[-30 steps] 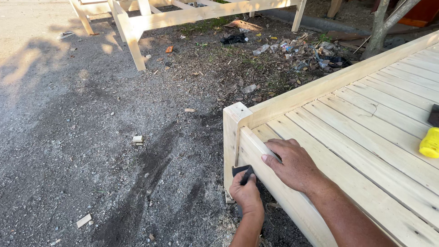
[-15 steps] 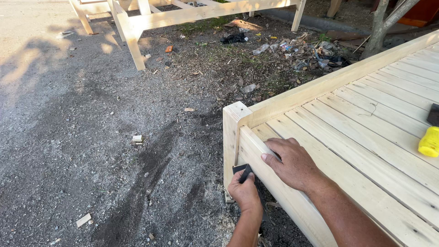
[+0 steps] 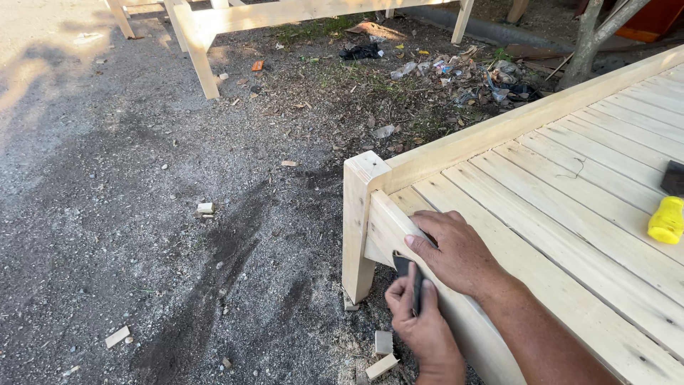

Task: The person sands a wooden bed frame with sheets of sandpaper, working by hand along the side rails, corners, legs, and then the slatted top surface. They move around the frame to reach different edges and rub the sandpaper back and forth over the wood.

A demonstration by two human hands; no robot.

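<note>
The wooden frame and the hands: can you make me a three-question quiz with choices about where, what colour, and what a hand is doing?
1. Where is the right hand?
A. on the frame's edge
B. on the ground
C. on the tree

2. What colour is the tool lying on the slats?
A. red
B. yellow
C. blue

3. What is the left hand doing?
A. hanging empty
B. waving
C. gripping a dark block

Answers: 1 A, its fingers lie over the side rail; 2 B, it is bright yellow; 3 C, the fingers close round the block against the rail.

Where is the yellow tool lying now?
In the head view, the yellow tool lies at the far right on the slatted wooden frame, beside a dark object.
</note>
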